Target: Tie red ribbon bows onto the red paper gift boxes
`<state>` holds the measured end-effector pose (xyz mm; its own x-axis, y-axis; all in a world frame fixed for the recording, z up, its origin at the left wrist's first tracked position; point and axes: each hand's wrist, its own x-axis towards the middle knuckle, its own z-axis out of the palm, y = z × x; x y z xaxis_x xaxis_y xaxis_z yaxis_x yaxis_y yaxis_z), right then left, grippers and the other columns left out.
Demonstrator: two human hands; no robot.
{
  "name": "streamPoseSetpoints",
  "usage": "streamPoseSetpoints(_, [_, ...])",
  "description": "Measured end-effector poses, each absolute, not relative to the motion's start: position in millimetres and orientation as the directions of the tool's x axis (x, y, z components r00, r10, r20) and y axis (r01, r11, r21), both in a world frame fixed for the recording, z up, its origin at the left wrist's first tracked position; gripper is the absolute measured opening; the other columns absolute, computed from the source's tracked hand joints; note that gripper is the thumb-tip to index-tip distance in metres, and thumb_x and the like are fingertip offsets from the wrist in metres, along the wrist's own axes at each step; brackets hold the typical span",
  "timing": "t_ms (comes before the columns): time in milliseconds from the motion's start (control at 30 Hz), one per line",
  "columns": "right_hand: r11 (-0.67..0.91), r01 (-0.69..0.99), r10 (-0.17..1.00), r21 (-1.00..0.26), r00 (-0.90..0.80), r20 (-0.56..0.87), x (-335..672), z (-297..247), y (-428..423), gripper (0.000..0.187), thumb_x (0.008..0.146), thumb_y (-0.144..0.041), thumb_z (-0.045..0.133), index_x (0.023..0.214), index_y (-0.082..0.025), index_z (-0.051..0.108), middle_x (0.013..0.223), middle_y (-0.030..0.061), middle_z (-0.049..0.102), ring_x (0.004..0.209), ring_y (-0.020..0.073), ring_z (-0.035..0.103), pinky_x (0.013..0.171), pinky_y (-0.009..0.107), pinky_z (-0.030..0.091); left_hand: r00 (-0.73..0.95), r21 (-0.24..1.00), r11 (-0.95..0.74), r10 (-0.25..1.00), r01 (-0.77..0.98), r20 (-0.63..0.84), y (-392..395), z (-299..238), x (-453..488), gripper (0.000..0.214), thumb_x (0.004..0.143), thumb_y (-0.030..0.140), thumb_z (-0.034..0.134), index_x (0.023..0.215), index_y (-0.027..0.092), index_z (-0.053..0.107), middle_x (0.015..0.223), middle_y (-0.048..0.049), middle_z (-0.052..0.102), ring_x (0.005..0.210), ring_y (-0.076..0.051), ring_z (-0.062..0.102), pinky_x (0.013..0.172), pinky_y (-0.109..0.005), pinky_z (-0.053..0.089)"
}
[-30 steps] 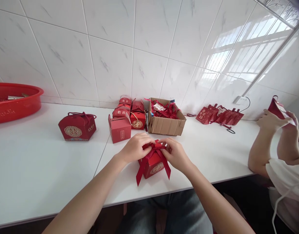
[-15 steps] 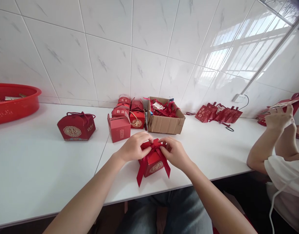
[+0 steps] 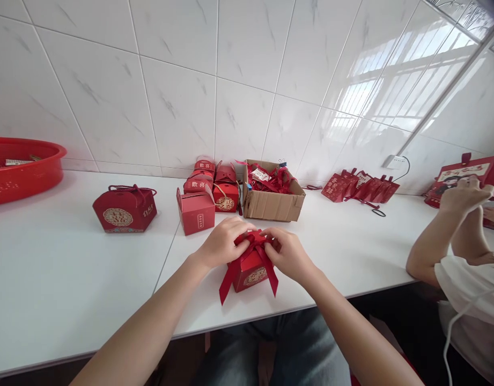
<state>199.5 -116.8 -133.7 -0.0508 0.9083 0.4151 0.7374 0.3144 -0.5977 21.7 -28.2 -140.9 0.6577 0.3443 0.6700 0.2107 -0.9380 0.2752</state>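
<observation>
A small red gift box (image 3: 247, 273) with a gold round emblem stands on the white table in front of me. Tied in a bow on its top is a red ribbon (image 3: 229, 283), whose two tails hang down the front. My left hand (image 3: 226, 242) pinches the bow's left loop between thumb and fingers. On the other side, my right hand (image 3: 287, 252) has its fingers closed on the right loop. Parts of the loops are hidden behind my fingers.
Several red boxes (image 3: 196, 210) and a cardboard box (image 3: 273, 206) of ribbons stand behind. A corded red box (image 3: 124, 210) and a red plastic basin (image 3: 25, 174) are leftward. Red bags (image 3: 357, 186) lie right, near a co-worker's hand (image 3: 462, 195) at a red printed item (image 3: 488, 174).
Both hands stay at the bow. The ribbon tails have shifted slightly left. At the right, the co-worker's red printed item has turned and been lowered, showing its front.
</observation>
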Motion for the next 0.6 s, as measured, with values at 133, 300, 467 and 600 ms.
streamPoseSetpoints(133, [0.308,0.753,0.907,-0.581,-0.049,0.417,200.6,-132.8,-116.2,0.023,0.078,-0.009,0.048,0.092,-0.017,0.064,0.078,0.0029,0.063,0.063,0.0126,0.053,0.060,0.024,0.041,0.735,0.355,-0.909,0.393,0.219,0.553,-30.1,-138.8,22.5,0.017,0.083,0.010,0.045,0.088,0.019,0.059,0.085,-0.0033,0.062,0.082,-0.018,0.052,0.073,-0.030,0.044])
streamPoseSetpoints(300, [0.314,0.753,0.916,-0.578,-0.082,0.392,202.3,-131.0,-115.4,0.027,0.076,-0.006,0.048,0.094,-0.018,0.063,0.083,0.0037,0.062,0.067,0.0132,0.052,0.062,0.025,0.042,0.752,0.556,-0.807,0.489,0.198,0.442,-32.3,-135.8,20.9,0.008,0.078,0.012,0.046,0.079,0.020,0.049,0.085,-0.0017,0.052,0.085,-0.018,0.049,0.076,-0.029,0.043])
streamPoseSetpoints(467, [0.296,0.721,0.937,-0.626,-0.092,0.337,203.8,-127.4,-112.2,0.027,0.076,-0.008,0.049,0.097,-0.019,0.062,0.085,0.0030,0.061,0.064,0.0115,0.050,0.059,0.025,0.040,0.763,0.728,-0.649,0.579,0.220,0.286,-33.6,-133.7,19.6,0.006,0.077,0.014,0.043,0.077,0.021,0.043,0.089,-0.0014,0.045,0.092,-0.019,0.046,0.081,-0.032,0.042])
streamPoseSetpoints(600, [0.234,0.687,0.970,-0.688,-0.119,0.211,205.4,-122.0,-109.3,0.022,0.080,-0.016,0.051,0.100,-0.020,0.060,0.077,-0.0003,0.060,0.056,0.0093,0.047,0.055,0.024,0.038,0.720,0.796,-0.560,0.649,0.230,0.248,-36.2,-131.2,22.2,0.025,0.090,0.036,0.040,0.072,0.020,0.047,0.091,-0.0028,0.047,0.097,-0.021,0.046,0.085,-0.035,0.040])
